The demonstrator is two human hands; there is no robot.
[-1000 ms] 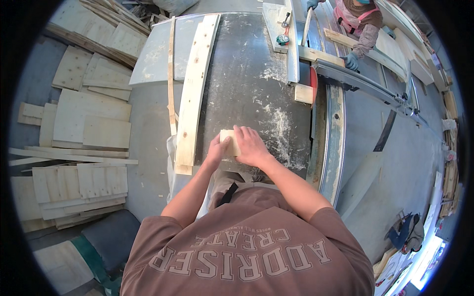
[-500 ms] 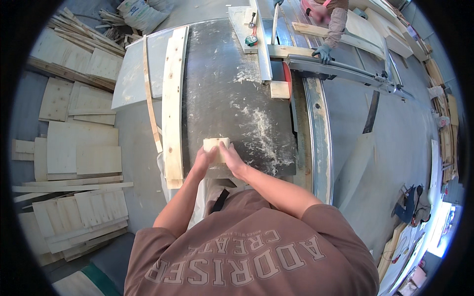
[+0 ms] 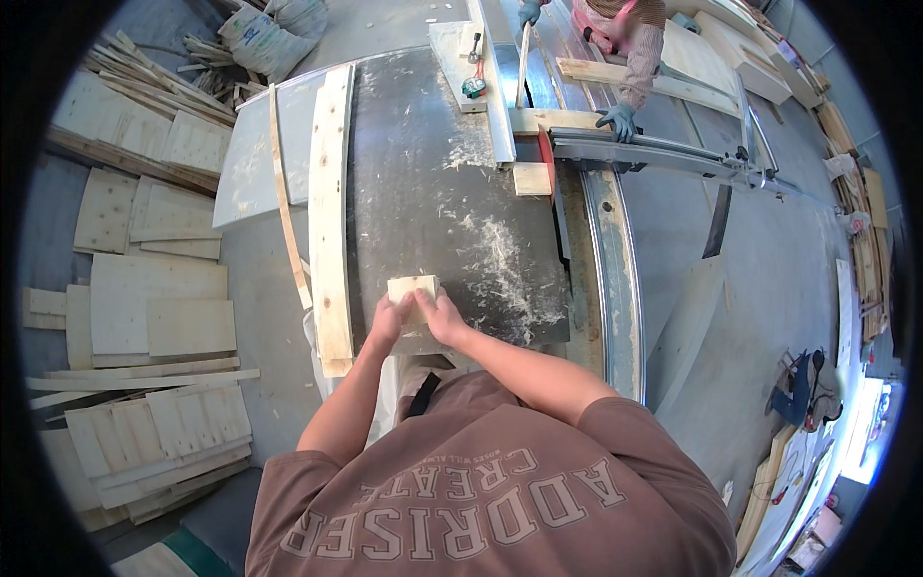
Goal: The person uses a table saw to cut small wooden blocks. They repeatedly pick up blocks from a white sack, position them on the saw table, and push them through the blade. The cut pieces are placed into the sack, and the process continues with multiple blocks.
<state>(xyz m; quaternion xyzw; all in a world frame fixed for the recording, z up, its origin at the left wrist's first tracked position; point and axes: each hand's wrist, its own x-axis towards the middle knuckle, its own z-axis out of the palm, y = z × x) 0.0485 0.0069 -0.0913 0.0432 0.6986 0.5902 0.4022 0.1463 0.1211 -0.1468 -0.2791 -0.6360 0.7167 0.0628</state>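
Close to my body, at the near edge of the dark saw table (image 3: 404,183), I hold small pale wooden blocks (image 3: 411,285) between both hands. They seem stacked, but I cannot tell how many. My left hand (image 3: 386,321) grips their left side and my right hand (image 3: 440,317) their right, with both thumbs on top. Farther off, another short wooden block (image 3: 532,179) lies beside the red edge of the saw (image 3: 549,159). A lumber piece (image 3: 558,120) rests behind it against the metal fence (image 3: 499,120).
Across the saw, a co-worker's gloved hand (image 3: 617,121) rests on the sliding rail (image 3: 654,149); the other holds a stick. A long board (image 3: 331,212) and a thin strip (image 3: 286,192) lie left. Sawdust (image 3: 500,260) covers the table's middle. Plywood stacks (image 3: 159,303) fill the left floor.
The view has shifted slightly. My hands still hold the blocks near the table edge, drawn closer together. The co-worker's gloved hand stays at the rail.
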